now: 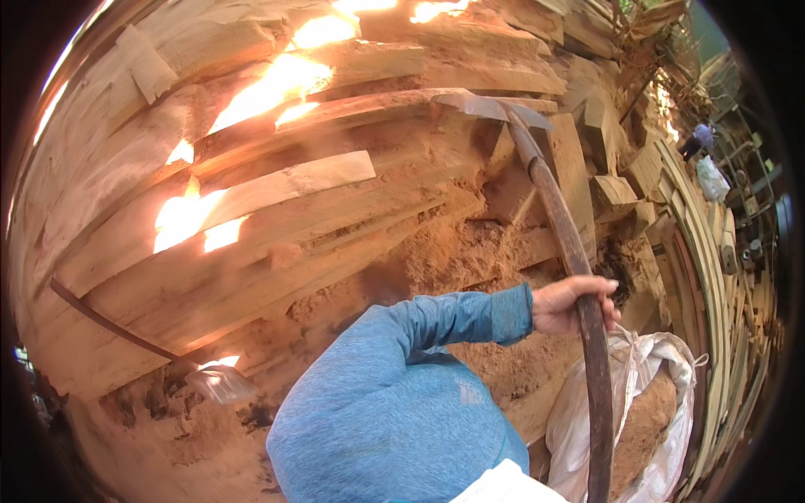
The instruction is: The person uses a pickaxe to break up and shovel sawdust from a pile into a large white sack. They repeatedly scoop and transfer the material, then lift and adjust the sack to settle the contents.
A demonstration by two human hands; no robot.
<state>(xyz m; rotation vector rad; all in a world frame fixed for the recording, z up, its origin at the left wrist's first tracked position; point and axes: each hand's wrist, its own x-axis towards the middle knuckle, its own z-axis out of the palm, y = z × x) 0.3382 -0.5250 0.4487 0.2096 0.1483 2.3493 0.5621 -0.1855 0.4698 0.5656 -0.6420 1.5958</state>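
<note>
My left hand [575,303], at the end of a blue sleeve reaching across to the right, is closed round the long wooden handle of a hoe [560,211]. Its wide metal blade lies up ahead, against the boards above a loose pile of sawdust [449,251]. The lower handle runs out past the bottom edge of the picture. My right hand is not in view. Beside the handle, at the lower right, an open white sack [579,402] holds brown sawdust [652,417].
Long wooden boards [335,214] are piled across the left and middle, dusted with sawdust and patched with sunlight. A shovel [220,382] lies at lower left. Offcut blocks [612,193] and stacked planks [713,277] line the right. Far right are another person [702,137] and a white sack [713,178].
</note>
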